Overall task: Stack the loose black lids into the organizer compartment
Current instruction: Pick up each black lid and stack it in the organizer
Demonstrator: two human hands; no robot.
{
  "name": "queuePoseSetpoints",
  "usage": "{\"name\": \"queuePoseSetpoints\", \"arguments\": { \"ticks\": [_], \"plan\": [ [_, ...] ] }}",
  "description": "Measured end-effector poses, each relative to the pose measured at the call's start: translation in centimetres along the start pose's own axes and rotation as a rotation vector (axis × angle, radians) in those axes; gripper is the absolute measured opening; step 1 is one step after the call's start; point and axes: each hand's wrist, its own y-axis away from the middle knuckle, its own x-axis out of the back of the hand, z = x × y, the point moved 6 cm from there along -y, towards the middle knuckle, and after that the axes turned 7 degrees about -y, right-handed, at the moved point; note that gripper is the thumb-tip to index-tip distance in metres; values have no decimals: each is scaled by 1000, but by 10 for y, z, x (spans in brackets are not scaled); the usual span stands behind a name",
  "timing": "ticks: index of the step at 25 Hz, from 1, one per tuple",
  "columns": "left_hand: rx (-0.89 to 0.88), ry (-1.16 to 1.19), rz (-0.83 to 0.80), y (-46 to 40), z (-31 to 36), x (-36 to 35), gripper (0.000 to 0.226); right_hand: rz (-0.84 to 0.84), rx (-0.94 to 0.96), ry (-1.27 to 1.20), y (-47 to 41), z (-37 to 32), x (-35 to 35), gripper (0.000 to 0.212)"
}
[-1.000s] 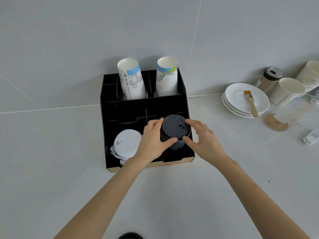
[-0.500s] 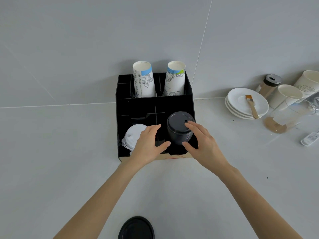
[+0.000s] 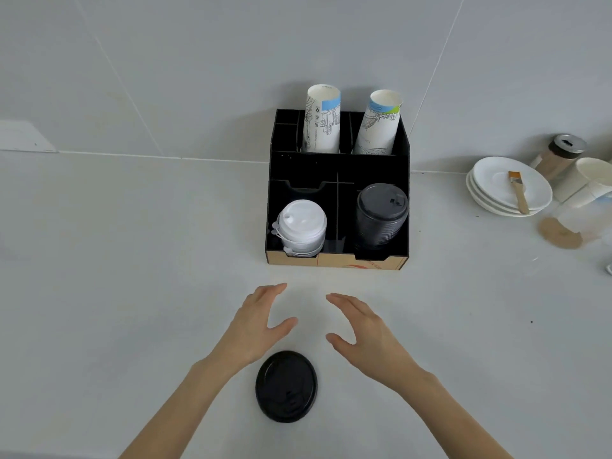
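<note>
A black organizer [image 3: 336,167] stands against the wall. Its front right compartment holds a tall stack of black lids [image 3: 381,215]; the front left one holds a stack of white lids [image 3: 301,226]. One loose black lid [image 3: 286,386] lies flat on the counter, close to me. My left hand [image 3: 260,323] and my right hand [image 3: 359,329] hover over the counter between the organizer and the loose lid. Both are empty, fingers spread, palms facing each other.
Two stacks of paper cups [image 3: 323,119] stand in the organizer's back compartments. At the right are stacked white saucers [image 3: 493,193] with a brush [image 3: 518,190] on top, a shaker jar [image 3: 558,155], white cups [image 3: 584,178] and a clear glass pitcher [image 3: 576,220].
Both hands have let go of the black lid stack and pulled back toward me, off the organizer. The view has shifted, so the loose lid now shows fully.
</note>
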Motion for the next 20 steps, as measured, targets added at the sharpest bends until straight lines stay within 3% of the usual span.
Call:
{"name": "queuePoseSetpoints", "arguments": {
  "ticks": [13, 20],
  "plan": [
    [-42, -48, -184, 69, -44, -34, 64, -217, -50, 0, 51, -9, -80, 72],
    [-65, -79, -260, 82, -56, -37, 88, -200, 10, 10, 39, -11, -91, 65]
  ]
}}
